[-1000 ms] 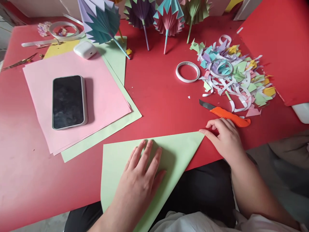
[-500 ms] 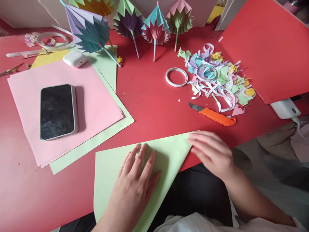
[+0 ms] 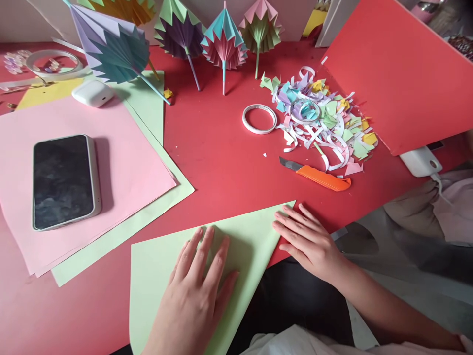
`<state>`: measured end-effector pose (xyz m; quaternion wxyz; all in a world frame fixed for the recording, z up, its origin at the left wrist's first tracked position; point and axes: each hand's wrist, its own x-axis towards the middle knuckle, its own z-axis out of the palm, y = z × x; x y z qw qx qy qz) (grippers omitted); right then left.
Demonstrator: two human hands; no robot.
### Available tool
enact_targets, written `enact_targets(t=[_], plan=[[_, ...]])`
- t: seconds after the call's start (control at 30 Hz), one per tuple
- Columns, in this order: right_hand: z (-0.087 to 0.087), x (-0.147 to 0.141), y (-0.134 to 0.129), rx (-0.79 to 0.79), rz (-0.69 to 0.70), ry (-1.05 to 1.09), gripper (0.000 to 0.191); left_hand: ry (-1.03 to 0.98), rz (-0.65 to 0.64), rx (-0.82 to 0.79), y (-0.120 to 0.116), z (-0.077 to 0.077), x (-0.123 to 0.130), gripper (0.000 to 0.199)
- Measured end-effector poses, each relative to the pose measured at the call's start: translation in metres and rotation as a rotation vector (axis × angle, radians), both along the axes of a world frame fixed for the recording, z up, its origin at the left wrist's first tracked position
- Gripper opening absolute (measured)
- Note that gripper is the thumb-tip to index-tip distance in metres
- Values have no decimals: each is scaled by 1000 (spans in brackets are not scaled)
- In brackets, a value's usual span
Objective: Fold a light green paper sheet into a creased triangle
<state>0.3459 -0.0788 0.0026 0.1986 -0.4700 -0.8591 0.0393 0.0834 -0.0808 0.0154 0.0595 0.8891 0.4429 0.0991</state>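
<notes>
On green paper point(image 3: 153, 276), right hand point(image 3: 309, 244) now flattened.

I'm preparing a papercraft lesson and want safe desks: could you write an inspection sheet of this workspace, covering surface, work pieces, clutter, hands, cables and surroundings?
Surface: red tabletop, small white specks.
Work pieces: pale green sheet, overhanging the near edge.
Clutter: pile of paper scraps; white tape roll; orange cutter, blade exposed; phone on pink paper.
Hands: left hand spread on the sheet; right hand with fingertips near its right corner.
Cables: white cable at a white device, right side.
Surroundings: folded-paper umbrellas behind; red panel at right.
</notes>
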Motion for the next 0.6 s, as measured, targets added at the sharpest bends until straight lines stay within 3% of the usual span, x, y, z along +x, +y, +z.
enact_targets(t=[0.27,0.6], plan=[[0,1,0,-2,-4,7,37,-19,47,-6,-2,4,1,43],[1,-1,0,-9,8,-13,36,79,-38,-45,-4,-2,-1,56]])
